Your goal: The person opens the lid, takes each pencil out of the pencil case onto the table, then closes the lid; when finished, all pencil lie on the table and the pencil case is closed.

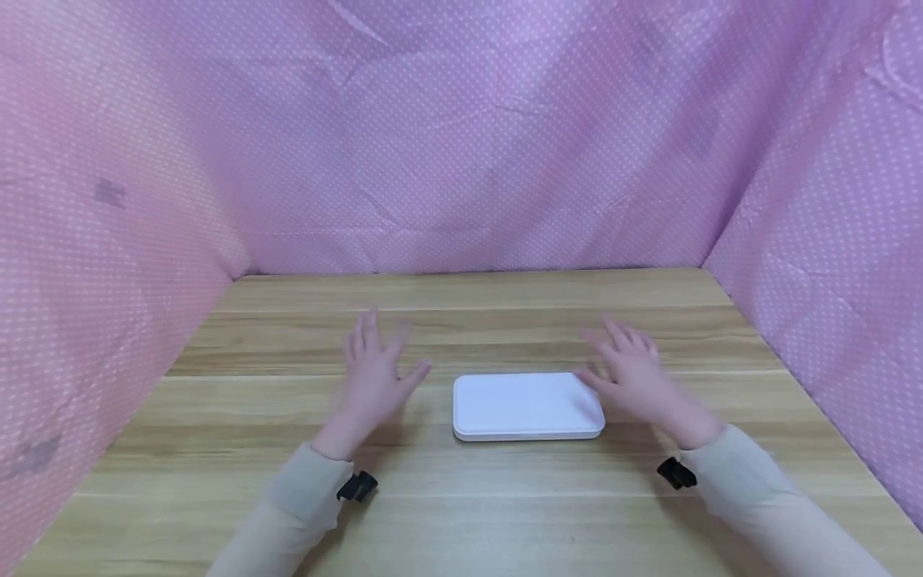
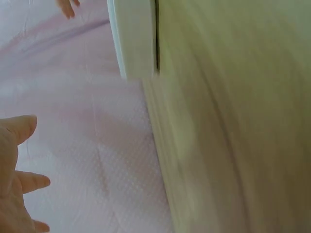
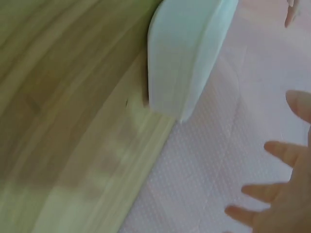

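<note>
Head view: white box (image 1: 528,406), flat w/ rounded corners, lies on the wooden bench (image 1: 461,513) near the middle, between both hands. Left hand (image 1: 375,377) hovers just beside its left end, fingers wide and spread, holding nothing. Right hand (image 1: 634,377) is at the right end, fingers spread too, thumb side over or touching the box corner; can't tell which, both hands are blurred. Pink dotted cloth (image 1: 461,136) walls the bench on 3 sides.

Left wrist view: white box (image 2: 133,36) seen edge-on against the bench (image 2: 233,126), well apart from the left hand's fingers (image 2: 22,128), which are straight, no contact. Risk, imo: a one-sided touch would just push the smooth box along the bench instead of gripping it.

Right wrist view: box corner (image 3: 187,53) near, right hand's fingers (image 3: 282,150) splayed, apart from it here. Risk: if only the right hand lands first, the box probably pivots or skids toward the left; low rounded edges give fingertips little to catch, so a lift could slip.
</note>
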Available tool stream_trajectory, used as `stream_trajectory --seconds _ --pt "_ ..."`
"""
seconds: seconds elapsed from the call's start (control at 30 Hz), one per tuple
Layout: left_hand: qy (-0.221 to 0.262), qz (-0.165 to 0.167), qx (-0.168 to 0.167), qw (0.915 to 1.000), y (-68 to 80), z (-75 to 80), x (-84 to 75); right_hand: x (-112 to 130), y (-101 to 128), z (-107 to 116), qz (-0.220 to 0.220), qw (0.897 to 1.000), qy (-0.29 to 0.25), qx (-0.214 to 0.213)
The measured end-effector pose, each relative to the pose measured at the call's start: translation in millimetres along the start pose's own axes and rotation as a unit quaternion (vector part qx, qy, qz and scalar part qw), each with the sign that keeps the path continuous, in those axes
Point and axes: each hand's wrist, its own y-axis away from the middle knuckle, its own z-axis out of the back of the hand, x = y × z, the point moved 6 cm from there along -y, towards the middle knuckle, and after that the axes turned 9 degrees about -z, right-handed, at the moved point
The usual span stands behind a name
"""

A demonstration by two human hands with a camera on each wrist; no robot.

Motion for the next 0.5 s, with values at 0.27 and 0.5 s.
stream_trajectory --seconds 0.27,0.5 --pt "0.041 -0.091 0.061 0.9931 -5.6 -33.2 -42.3 25 0 -27 0.103 0.992 0.010 0.069" --pt "0.078 -0.130 0.167 0.9742 -4.7 -62.0 -67.9 32 2 -45 0.101 0.983 0.032 0.148"
